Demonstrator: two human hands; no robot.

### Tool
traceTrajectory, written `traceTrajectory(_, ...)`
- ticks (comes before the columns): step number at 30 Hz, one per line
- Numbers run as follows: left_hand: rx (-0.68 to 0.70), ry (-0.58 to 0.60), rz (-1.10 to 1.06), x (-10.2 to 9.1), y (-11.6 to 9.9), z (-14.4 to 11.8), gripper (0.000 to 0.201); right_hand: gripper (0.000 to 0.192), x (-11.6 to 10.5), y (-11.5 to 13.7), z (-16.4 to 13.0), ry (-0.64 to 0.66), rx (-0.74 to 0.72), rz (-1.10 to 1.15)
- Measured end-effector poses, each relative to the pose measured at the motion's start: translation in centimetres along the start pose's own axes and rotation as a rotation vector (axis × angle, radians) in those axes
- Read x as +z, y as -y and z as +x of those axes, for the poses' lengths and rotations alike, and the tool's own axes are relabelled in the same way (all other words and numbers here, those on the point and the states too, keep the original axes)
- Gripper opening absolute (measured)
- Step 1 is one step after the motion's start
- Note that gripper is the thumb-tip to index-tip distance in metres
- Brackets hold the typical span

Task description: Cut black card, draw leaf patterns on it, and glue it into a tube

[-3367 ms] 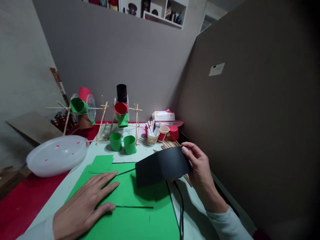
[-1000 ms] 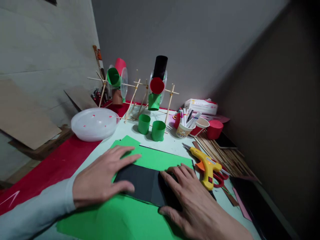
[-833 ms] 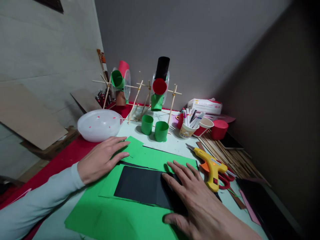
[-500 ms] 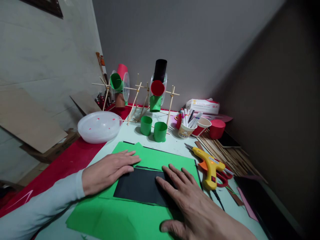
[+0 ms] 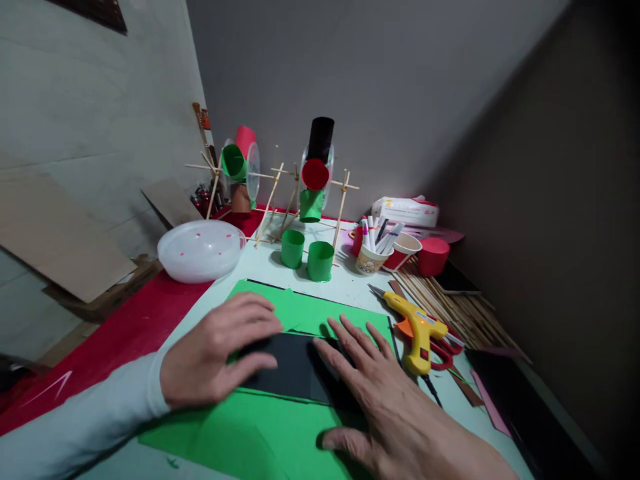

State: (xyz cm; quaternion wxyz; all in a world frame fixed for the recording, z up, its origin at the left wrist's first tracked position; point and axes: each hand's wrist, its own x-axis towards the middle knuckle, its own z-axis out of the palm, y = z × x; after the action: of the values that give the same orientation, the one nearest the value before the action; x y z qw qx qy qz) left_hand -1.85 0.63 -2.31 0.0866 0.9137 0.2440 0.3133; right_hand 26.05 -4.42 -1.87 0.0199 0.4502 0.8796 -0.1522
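A black paper rectangle (image 5: 295, 367) lies on green paper sheets (image 5: 230, 433) in front of me. My right hand (image 5: 380, 393) is spread with its fingers over the right part of the black piece, and its thumb rests nearer me over the green. My left hand (image 5: 220, 353) hovers at the left end of the black piece, fingers apart and slightly bent, a little blurred. Whether it touches the paper I cannot tell. Behind the sheets stand two green paper cups (image 5: 321, 261).
Right of the sheets lie a yellow glue gun (image 5: 423, 333), red-handled scissors (image 5: 443, 357) and wooden sticks (image 5: 445, 300). Farther back are a cup of markers (image 5: 373, 257), a plastic bowl (image 5: 197, 253) and stick frames carrying coloured paper tubes (image 5: 315, 175).
My left hand has lifted from lying flat on the sheets, its fingers now more bent over the black piece's left end. My right hand stays almost in place.
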Motion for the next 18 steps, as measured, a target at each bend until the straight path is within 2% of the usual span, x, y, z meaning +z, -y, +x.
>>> traceTrajectory(1, 0.054, 0.012, -0.032, 0.5, -1.2, -0.1, 0.026, 0.100, 0.5, -0.2, 0.0, -0.039, -0.037, -0.021)
traceTrajectory(2, 0.096, 0.074, -0.054, 1.1, -2.4, -0.3, 0.030, 0.104, 1.2, -0.5, 0.1, -0.083, -0.089, -0.045)
traceTrajectory(3, 0.141, 0.131, -0.044, 1.8, -3.4, -0.5, 0.026, 0.106, 2.1, -0.7, 0.1, -0.119, -0.153, -0.070)
traceTrajectory(4, 0.207, 0.131, -0.006, 2.6, -4.2, -0.6, 0.017, 0.099, 3.2, -1.0, 0.2, -0.147, -0.209, -0.102)
traceTrajectory(6, 0.237, 0.134, 0.071, 4.1, -5.1, -1.0, 0.013, 0.086, 5.2, -1.4, 0.3, -0.205, -0.249, -0.186)
traceTrajectory(8, 0.271, 0.152, 0.123, 5.1, -5.1, -1.2, 0.013, 0.089, 6.4, -1.7, 0.5, -0.229, -0.270, -0.237)
traceTrajectory(11, 0.236, 0.182, 0.158, 5.4, -4.7, -1.3, 0.017, 0.086, 6.0, -1.9, 0.7, -0.232, -0.302, -0.260)
traceTrajectory(15, 0.184, 0.169, 0.163, 4.7, -4.7, -1.1, 0.016, 0.073, 3.9, -2.1, 0.8, -0.154, -0.357, -0.233)
traceTrajectory(18, 0.188, 0.215, 0.131, 4.0, -4.9, -0.9, 0.016, 0.071, 3.7, -2.2, 1.0, -0.121, -0.330, -0.178)
